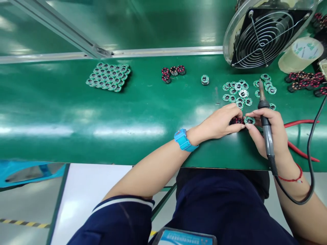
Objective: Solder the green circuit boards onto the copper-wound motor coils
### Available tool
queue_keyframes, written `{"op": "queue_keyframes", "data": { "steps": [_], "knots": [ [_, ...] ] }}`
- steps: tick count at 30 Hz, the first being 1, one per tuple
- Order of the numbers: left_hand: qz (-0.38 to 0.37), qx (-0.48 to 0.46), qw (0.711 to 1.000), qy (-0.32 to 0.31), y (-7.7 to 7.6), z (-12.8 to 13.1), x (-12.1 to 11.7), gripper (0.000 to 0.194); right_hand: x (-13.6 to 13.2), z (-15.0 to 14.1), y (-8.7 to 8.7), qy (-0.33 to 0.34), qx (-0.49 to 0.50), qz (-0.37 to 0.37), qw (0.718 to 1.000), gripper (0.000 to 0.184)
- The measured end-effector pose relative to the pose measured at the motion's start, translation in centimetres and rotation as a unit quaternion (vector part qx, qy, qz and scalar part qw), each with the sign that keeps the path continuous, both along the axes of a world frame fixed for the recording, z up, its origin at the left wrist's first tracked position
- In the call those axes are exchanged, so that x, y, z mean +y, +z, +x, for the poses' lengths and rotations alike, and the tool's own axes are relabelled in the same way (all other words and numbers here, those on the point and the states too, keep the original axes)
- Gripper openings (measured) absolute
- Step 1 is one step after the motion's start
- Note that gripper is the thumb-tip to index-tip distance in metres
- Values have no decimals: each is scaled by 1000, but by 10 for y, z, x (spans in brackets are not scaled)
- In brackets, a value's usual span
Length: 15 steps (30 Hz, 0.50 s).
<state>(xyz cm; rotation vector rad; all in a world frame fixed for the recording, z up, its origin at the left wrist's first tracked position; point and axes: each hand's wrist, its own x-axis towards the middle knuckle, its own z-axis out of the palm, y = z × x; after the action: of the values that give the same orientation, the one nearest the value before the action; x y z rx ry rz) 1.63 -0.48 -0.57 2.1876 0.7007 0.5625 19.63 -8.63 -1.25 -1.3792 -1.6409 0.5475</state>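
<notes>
Basically, L grip pinches coil, R grip pinches PCB w/ iron tucked across; prob. best hold PCB steady, tip off loose PCBs.

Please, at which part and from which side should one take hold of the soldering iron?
The soldering iron is probably best gripped around its grey handle, coming from the right: the handle is long and slim, the metal tip points away, and the cord leaves the near end.
</notes>
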Motion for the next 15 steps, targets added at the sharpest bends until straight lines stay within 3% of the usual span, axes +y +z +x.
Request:
{"op": "queue_keyframes", "data": {
  "steps": [5,9,13,15],
  "knots": [
    [-75,-56,995,17,2,-4,2,23,-1,-2,1,4,59,-2,998,39],
    [-152,-130,978,50,4,-3,-3,27,-1,-3,5,3,-18,92,996,43],
    [-383,-190,902,67,10,-1,-10,29,1,-4,8,43,-104,158,981,45],
    [-449,-209,865,75,13,-1,-12,29,1,-6,9,57,-122,167,977,46]
  ]
}}
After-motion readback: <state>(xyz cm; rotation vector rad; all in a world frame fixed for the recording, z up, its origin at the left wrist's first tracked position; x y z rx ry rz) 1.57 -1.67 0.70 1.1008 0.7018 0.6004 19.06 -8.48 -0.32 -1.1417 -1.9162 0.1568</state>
